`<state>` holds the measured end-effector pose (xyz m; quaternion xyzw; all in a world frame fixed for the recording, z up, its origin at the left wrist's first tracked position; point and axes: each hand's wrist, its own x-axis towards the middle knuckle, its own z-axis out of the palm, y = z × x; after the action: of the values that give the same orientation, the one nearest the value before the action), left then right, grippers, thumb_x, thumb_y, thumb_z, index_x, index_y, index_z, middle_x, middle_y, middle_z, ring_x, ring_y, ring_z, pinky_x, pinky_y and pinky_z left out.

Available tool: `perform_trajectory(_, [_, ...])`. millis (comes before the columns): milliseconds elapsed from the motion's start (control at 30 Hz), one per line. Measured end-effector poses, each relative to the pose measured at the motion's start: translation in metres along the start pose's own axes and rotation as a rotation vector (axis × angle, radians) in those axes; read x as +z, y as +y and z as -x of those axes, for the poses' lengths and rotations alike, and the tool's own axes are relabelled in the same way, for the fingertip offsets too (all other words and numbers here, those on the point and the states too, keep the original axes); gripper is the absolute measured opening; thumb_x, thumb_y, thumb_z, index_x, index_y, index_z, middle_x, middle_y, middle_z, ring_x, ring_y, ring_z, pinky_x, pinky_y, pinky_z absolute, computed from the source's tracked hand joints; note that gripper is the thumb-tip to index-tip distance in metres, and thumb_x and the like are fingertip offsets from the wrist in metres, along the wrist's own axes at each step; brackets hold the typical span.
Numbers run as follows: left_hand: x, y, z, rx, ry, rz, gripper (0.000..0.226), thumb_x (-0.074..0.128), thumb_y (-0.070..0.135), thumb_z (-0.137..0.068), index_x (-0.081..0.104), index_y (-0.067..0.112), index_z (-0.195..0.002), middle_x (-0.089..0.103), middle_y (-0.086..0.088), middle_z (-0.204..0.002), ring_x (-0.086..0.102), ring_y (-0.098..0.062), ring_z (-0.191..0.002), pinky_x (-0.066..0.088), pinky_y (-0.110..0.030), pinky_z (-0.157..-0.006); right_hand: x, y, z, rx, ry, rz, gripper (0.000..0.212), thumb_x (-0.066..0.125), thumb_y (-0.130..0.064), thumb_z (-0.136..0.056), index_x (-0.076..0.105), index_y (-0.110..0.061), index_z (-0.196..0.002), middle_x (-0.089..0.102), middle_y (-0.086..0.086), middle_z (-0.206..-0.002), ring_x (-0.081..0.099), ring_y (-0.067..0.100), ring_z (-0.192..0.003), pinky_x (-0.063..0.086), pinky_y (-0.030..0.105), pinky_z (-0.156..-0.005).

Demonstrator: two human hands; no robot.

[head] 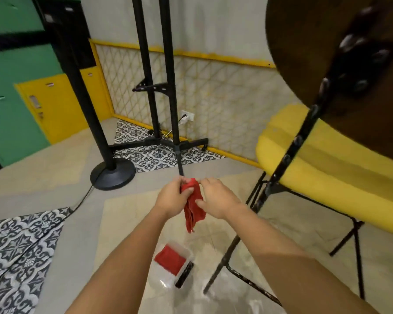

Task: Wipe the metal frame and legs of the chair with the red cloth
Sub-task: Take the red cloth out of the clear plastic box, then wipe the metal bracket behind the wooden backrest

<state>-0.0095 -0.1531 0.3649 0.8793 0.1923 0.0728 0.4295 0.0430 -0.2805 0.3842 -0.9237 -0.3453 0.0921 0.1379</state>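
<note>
A chair with a yellow cushion (327, 168) and a round brown backrest stands at the right on a black metal frame (288, 155) with thin black legs (222, 261). In front of me both hands hold a red cloth (194, 211) that hangs down bunched. My left hand (173, 198) grips its top left part. My right hand (216, 198) pinches the top and right edge. The cloth and both hands are left of the chair frame and do not touch it.
A clear plastic box (182, 252) holding another red cloth lies on the floor below my hands, with a black phone-like object beside it. Black stands (170, 87), a round-based pole (112, 175) and a floor cable (55, 225) are to the left and ahead.
</note>
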Motion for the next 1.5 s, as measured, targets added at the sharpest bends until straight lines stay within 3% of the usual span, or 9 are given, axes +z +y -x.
perform_trajectory(367, [-0.047, 0.165, 0.084, 0.294, 0.041, 0.055, 0.019, 0.05, 0.017, -0.095, 0.056, 0.012, -0.113, 0.064, -0.003, -0.109, 0.06, -0.02, -0.101, 0.046, -0.031, -0.087, -0.13, -0.01, 0.124, -0.011, 0.327, 0.019, 0.058, 0.054, -0.04, -0.091, 0.032, -0.015, -0.138, 0.044, 0.006, -0.13, 0.04, 0.025, -0.125, 0.038, 0.037, -0.098])
perform_trajectory(500, [-0.06, 0.21, 0.107, 0.401, 0.016, 0.097, 0.019, 0.045, 0.014, -0.098, 0.054, 0.012, -0.114, 0.062, -0.005, -0.112, 0.059, -0.021, -0.105, 0.049, -0.037, -0.093, -0.155, -0.012, 0.158, -0.006, 0.493, -0.006, 0.076, 0.058, -0.041, -0.087, 0.016, -0.017, -0.147, 0.039, 0.005, -0.142, 0.035, 0.024, -0.131, 0.037, 0.04, -0.103])
perform_trajectory(600, [-0.067, 0.239, 0.118, 0.476, 0.017, 0.11, 0.019, 0.042, 0.015, -0.099, 0.053, 0.016, -0.114, 0.059, 0.001, -0.108, 0.056, -0.016, -0.102, 0.049, -0.031, -0.089, -0.166, -0.017, 0.175, -0.003, 0.586, -0.05, 0.087, 0.06, -0.041, -0.085, 0.006, -0.017, -0.149, 0.035, 0.005, -0.146, 0.035, 0.025, -0.131, 0.032, 0.039, -0.107])
perform_trajectory(767, [-0.072, 0.277, 0.133, 0.574, -0.007, 0.278, 0.018, 0.041, 0.01, -0.099, 0.052, 0.022, -0.107, 0.057, 0.003, -0.105, 0.055, -0.014, -0.102, 0.047, -0.029, -0.091, -0.188, -0.025, 0.193, -0.008, 0.776, -0.16, 0.099, 0.068, -0.041, -0.08, 0.002, -0.016, -0.149, 0.029, 0.007, -0.146, 0.034, 0.025, -0.133, 0.031, 0.037, -0.108])
perform_trajectory(933, [-0.073, 0.297, 0.141, 0.628, -0.044, 0.441, 0.021, 0.041, 0.005, -0.098, 0.053, 0.015, -0.111, 0.058, 0.003, -0.103, 0.054, -0.009, -0.098, 0.048, -0.017, -0.083, -0.2, -0.023, 0.195, -0.106, 0.951, -0.104, 0.088, 0.067, -0.025, -0.082, 0.004, -0.026, -0.144, 0.026, 0.011, -0.144, 0.041, 0.033, -0.126, 0.046, 0.047, -0.094])
perform_trajectory(1067, [-0.075, 0.309, 0.14, 0.646, -0.035, 0.512, 0.022, 0.046, 0.003, -0.096, 0.05, 0.008, -0.118, 0.06, -0.005, -0.102, 0.057, -0.005, -0.087, 0.048, -0.009, -0.07, -0.218, -0.015, 0.2, -0.137, 0.946, -0.107, 0.072, 0.057, -0.012, -0.085, 0.015, -0.03, -0.14, 0.031, 0.007, -0.135, 0.05, 0.031, -0.114, 0.052, 0.045, -0.078])
perform_trajectory(1200, [-0.077, 0.311, 0.13, 0.594, 0.045, 0.547, 0.019, 0.053, 0.009, -0.094, 0.05, 0.015, -0.111, 0.063, -0.005, -0.093, 0.06, -0.02, -0.089, 0.051, -0.03, -0.08, -0.238, -0.006, 0.204, -0.146, 0.9, 0.017, 0.057, 0.049, -0.007, -0.088, 0.031, -0.022, -0.141, 0.033, 0.004, -0.135, 0.044, 0.025, -0.119, 0.05, 0.042, -0.085])
perform_trajectory(1333, [-0.081, 0.306, 0.122, 0.53, 0.187, 0.455, 0.022, 0.052, 0.02, -0.096, 0.052, 0.017, -0.117, 0.055, 0.008, -0.092, 0.052, -0.013, -0.092, 0.043, -0.024, -0.076, -0.257, 0.002, 0.205, -0.082, 0.937, 0.175, 0.053, 0.051, -0.007, -0.091, 0.035, -0.016, -0.141, 0.028, 0.006, -0.145, 0.04, 0.025, -0.125, 0.047, 0.038, -0.096])
perform_trajectory(1500, [-0.08, 0.296, 0.112, 0.454, 0.232, 0.437, 0.021, 0.052, 0.027, -0.095, 0.052, 0.022, -0.115, 0.058, 0.002, -0.104, 0.054, -0.013, -0.096, 0.041, -0.027, -0.081, -0.273, 0.006, 0.199, -0.133, 0.945, 0.528, 0.069, 0.073, 0.006, -0.071, 0.047, -0.005, -0.134, 0.051, 0.007, -0.137, 0.055, 0.025, -0.084, 0.053, 0.035, -0.061])
